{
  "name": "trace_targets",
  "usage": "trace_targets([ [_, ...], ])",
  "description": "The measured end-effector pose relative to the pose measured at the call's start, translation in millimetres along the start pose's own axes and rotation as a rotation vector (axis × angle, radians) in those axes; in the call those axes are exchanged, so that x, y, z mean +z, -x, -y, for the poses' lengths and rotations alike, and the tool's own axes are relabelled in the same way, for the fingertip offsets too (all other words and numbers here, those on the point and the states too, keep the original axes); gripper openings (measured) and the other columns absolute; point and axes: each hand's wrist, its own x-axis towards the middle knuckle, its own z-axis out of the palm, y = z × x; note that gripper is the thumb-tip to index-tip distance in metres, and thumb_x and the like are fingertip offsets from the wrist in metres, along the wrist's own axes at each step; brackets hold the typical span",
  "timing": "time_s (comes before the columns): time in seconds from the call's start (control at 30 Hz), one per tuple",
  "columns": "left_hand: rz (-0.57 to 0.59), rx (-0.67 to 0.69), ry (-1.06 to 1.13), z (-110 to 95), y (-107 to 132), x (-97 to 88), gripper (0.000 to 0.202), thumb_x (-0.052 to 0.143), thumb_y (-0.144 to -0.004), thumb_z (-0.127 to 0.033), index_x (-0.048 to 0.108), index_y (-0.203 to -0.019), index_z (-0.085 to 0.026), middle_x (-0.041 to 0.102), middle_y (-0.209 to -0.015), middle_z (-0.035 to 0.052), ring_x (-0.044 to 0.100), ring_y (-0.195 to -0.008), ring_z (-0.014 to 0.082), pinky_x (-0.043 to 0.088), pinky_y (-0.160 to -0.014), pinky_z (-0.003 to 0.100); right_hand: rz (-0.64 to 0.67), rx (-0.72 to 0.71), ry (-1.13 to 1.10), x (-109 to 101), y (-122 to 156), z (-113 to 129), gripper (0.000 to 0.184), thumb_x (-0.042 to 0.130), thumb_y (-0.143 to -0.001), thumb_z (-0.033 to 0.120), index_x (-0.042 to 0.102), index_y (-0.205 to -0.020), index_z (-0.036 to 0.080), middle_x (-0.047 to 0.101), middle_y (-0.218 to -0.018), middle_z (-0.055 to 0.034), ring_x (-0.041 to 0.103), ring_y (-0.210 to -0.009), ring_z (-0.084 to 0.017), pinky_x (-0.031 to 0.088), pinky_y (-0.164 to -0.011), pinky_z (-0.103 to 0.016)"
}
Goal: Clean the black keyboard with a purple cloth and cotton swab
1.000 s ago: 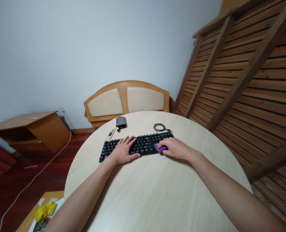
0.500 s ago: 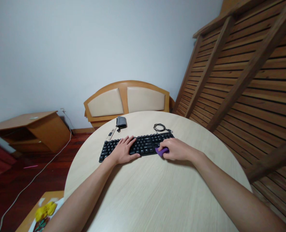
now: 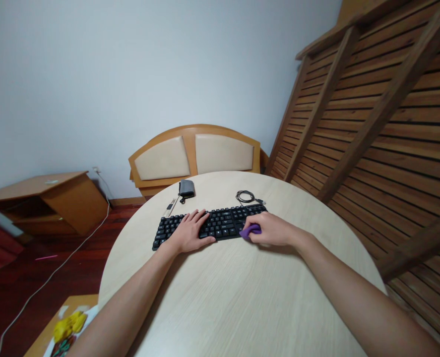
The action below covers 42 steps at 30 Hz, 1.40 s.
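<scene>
Hands at a keyboard, seen from above. The black keyboard [image 3: 221, 223] lay across the far half of the round table [image 3: 238, 292], its left end slightly nearer the viewer than its right. The left hand [image 3: 190, 233] was open and palm down on the keys left of the middle, fingers spread toward the far side and thumb at the near edge. The right hand [image 3: 271, 229] was closed around a purple cloth [image 3: 252, 230], bunched between thumb and fingers at the near edge, toward the right end; whether the cloth pressed on the keys could not be told.

Handling (judged from appearance): the cloth was probably light, soft and limp, best pinched in a folded wad, since a loose corner might catch between keys. The keyboard was likely stiff and fairly light, apt to slide on the smooth tabletop unless steadied by a flat palm. For lifting, its two short ends seemed the soundest holds, the keycaps being movable and less secure. The coiled cable [image 3: 246, 201], just beyond the right part, looked flexible and could snag.
</scene>
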Motion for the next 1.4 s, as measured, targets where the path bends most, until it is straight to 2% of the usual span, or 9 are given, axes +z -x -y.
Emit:
trace_targets([
  [0.07, -0.001, 0.004, 0.003, 0, 0, 0.3, 0.093, 0.048, -0.083, -0.08, 0.035, -0.155, -0.021, 0.032, -0.161, 0.0117, 0.027, -0.148, 0.0387, 0.024, -0.119, 0.057, -0.11, 0.054, -0.023, -4, 1, -10, 0.02, 0.059, -0.078, 0.02, 0.071, -0.094, 0.024, 0.074, -0.087, 0.0001, 0.067, -0.075, -0.017, 0.047, -0.068, -0.026],
  [0.2, -0.005, 0.016, 0.005, 2, 0, 1.7, 0.092, 0.048, -0.084, -0.079, 0.035, -0.155, -0.023, 0.031, -0.161, 0.0115, 0.028, -0.147, 0.0381, 0.024, -0.119, 0.056, -0.443, 0.191, 0.061, -7, 1, -37, 0.025, 0.053, -0.086, 0.02, 0.065, -0.107, 0.021, 0.074, -0.109, -0.0054, 0.068, -0.096, -0.023, 0.05, -0.083, -0.032],
  [0.3, -0.006, 0.033, 0.005, 4, -1, 1.3, 0.092, 0.048, -0.084, -0.079, 0.037, -0.154, -0.021, 0.033, -0.16, 0.0124, 0.03, -0.146, 0.0379, 0.025, -0.119, 0.054, -0.529, 0.248, 0.144, -3, -1, -56, 0.034, 0.047, -0.09, 0.018, 0.062, -0.12, 0.022, 0.071, -0.121, -0.0068, 0.067, -0.108, -0.025, 0.05, -0.093, -0.038],
  [0.5, -0.007, 0.057, -0.003, 6, 0, -0.9, 0.095, 0.048, -0.082, -0.081, 0.04, -0.151, -0.017, 0.036, -0.158, 0.0133, 0.035, -0.142, 0.0374, 0.027, -0.119, 0.052, -0.48, 0.196, 0.16, 13, -7, -69, 0.041, 0.045, -0.092, 0.015, 0.065, -0.128, 0.021, 0.067, -0.131, -0.0072, 0.061, -0.122, -0.024, 0.045, -0.108, -0.041],
  [0.67, -0.017, 0.059, -0.004, 7, 1, 0.1, 0.092, 0.048, -0.083, -0.08, 0.038, -0.152, -0.02, 0.036, -0.159, 0.0124, 0.033, -0.144, 0.0367, 0.026, -0.119, 0.051, -0.295, 0.047, 0.129, 20, -11, -63, 0.04, 0.048, -0.092, 0.014, 0.065, -0.127, 0.023, 0.065, -0.134, -0.007, 0.06, -0.124, -0.024, 0.043, -0.109, -0.044],
  [0.8, -0.014, 0.063, -0.01, 7, 1, 0.7, 0.093, 0.047, -0.084, -0.08, 0.037, -0.153, -0.019, 0.034, -0.159, 0.0129, 0.032, -0.145, 0.0363, 0.024, -0.12, 0.051, -0.254, 0.031, 0.117, 17, -10, -60, 0.037, 0.048, -0.093, 0.015, 0.065, -0.125, 0.021, 0.065, -0.134, -0.009, 0.06, -0.123, -0.024, 0.042, -0.108, -0.045],
  [1.1, 0.001, 0.067, -0.019, 5, 1, -1.1, 0.094, 0.044, -0.085, -0.081, 0.038, -0.153, -0.016, 0.034, -0.159, 0.0146, 0.032, -0.145, 0.0366, 0.024, -0.12, 0.052, -0.253, 0.147, 0.088, 11, -5, -57, 0.023, 0.05, -0.096, 0.024, 0.062, -0.115, 0.023, 0.072, -0.11, -0.007, 0.068, -0.1, -0.022, 0.05, -0.086, -0.034],
  [1.2, -0.002, 0.07, -0.019, 5, 1, -0.4, 0.094, 0.045, -0.085, -0.081, 0.038, -0.152, -0.016, 0.034, -0.159, 0.0149, 0.033, -0.145, 0.0372, 0.025, -0.12, 0.053, -0.252, 0.089, 0.107, 13, -5, -61, 0.019, 0.051, -0.095, 0.024, 0.064, -0.109, 0.023, 0.072, -0.111, -0.0069, 0.066, -0.101, -0.023, 0.05, -0.089, -0.036],
  [1.4, -0.021, 0.075, -0.005, 8, 1, 0.7, 0.092, 0.048, -0.084, -0.079, 0.038, -0.152, -0.018, 0.035, -0.159, 0.0147, 0.034, -0.144, 0.0379, 0.026, -0.119, 0.054, -0.292, 0.005, 0.146, 17, -6, -63, 0.014, 0.054, -0.091, 0.02, 0.065, -0.099, 0.021, 0.064, -0.131, -0.0106, 0.058, -0.122, -0.028, 0.044, -0.105, -0.045],
])
